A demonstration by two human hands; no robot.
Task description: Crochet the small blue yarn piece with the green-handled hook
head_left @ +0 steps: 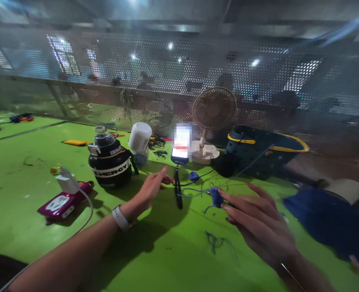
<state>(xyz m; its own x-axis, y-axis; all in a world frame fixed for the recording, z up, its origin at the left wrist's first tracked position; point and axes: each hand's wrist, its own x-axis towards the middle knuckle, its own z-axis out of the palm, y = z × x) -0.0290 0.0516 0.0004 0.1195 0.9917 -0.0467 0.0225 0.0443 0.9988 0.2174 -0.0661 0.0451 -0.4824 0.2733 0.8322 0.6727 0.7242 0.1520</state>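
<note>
- Step, my read: working a small blue knitted piece [216,198] with its yarn [194,190]; looks partway, tail loose.
- Piece sits at my right fingertips, held just above the green table [173,267].
- Right hand [260,221]: thumb and index pinched together on the piece's near edge, other fingers stretched out above, back of hand up, forearm in from lower right.
- Thin tip shows by the piece's top; maybe a hook, too blurred to be sure.
- Left hand [151,187]: fingers stretched forward, thumb raised and apart, no visible grip on anything; forearm in from lower left, white wristband [120,218] on.
- Yarn runs from the pinch toward my left fingertips, near the black strap [178,192] just beside them.
- Next move, as I judge it, calls for left fingers catching that strand and keeping it taut, right pinch steady.
- Second blue piece [193,176] lies between my hands, beyond the fingertips.
- Yarn scraps [213,241] lie nearer me than the right fingertips, off to their left.
</note>
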